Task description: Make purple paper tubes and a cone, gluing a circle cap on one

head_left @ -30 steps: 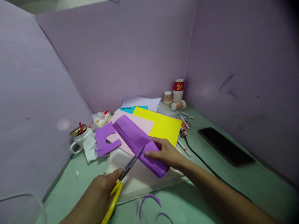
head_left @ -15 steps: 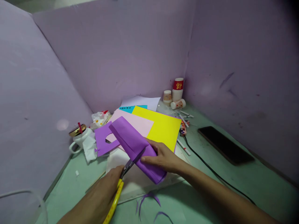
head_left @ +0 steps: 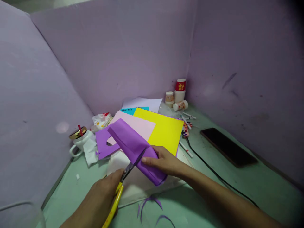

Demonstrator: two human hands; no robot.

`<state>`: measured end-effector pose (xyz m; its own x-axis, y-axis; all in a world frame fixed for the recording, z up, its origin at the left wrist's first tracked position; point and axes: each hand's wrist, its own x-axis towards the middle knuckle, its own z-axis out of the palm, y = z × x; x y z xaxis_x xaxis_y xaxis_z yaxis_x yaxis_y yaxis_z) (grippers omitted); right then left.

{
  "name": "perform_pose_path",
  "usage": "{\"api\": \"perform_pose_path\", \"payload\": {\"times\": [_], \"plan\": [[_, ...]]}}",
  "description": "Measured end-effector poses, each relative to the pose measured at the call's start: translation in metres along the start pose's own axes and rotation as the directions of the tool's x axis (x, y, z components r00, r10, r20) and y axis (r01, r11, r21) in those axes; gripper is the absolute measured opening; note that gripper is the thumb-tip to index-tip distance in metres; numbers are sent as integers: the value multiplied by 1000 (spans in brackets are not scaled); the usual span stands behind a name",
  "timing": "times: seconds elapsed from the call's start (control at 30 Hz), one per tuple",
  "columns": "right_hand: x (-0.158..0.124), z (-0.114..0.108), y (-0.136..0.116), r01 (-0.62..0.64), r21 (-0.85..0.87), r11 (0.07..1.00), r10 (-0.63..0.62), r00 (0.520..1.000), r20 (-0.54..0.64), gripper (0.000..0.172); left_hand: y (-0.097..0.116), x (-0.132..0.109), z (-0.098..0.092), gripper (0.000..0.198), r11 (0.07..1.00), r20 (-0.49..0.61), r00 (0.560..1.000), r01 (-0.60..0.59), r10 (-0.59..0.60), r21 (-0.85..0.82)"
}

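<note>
1. Pale purple walls [head_left: 114,63] enclose a green desk [head_left: 59,196] in the head view; a yellow sheet [head_left: 167,131] lies towards its middle, among other papers.
2. Left of the yellow sheet stands a white mug [head_left: 87,138] with a gold lid [head_left: 77,133] and something red poking up; its contents are hidden.
3. Behind the yellow sheet, towards its right, are a red-and-white cup stack [head_left: 180,90], a small upright cup stack [head_left: 169,99] and a cup on its side [head_left: 180,105]; their insides cannot be seen.
4. Just in front and left of the yellow sheet, the right hand [head_left: 163,161] grips folded purple paper [head_left: 129,138], thumb on top.
5. Nearer the person than the yellow sheet, the left hand [head_left: 106,186] is closed around yellow-handled scissors [head_left: 113,207]. One dark blade crosses the paper; I cannot tell where the other lies. The handles run off the bottom edge.
6. Right of the yellow sheet, green surface surrounds a dark phone [head_left: 228,147], with a black cable [head_left: 213,176] between them and the right wall beyond.
</note>
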<state>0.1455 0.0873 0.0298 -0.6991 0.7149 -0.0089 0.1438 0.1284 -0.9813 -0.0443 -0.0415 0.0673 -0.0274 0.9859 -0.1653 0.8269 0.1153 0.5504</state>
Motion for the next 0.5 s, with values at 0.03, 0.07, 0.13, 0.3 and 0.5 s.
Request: {"api": "perform_pose_path", "payload": {"times": [0.03, 0.07, 0.13, 0.3, 0.5], "plan": [[0, 0, 1, -17, 7, 1000, 17, 999, 36, 44, -5, 2, 1, 35, 999, -4, 1000, -4, 4, -38], [-1, 0, 2, -16, 13, 1000, 15, 997, 75, 43, -9, 4, 3, 36, 997, -3, 1000, 2, -3, -76], [-1, -1, 3, 9, 22, 1000, -12, 992, 128, 41, -17, 10, 6, 37, 990, 9, 999, 38, -38, -135], [-2, -2, 2, 31, 1, 1000, -31, 989, 146, 40, -17, 12, 11, 38, 986, 21, 995, 96, -94, -135], [-1, -1, 2, 1, -12, 1000, 1, 990, 143, 39, 8, 0, 1, 39, 997, 42, 997, 70, -69, -43]]}}
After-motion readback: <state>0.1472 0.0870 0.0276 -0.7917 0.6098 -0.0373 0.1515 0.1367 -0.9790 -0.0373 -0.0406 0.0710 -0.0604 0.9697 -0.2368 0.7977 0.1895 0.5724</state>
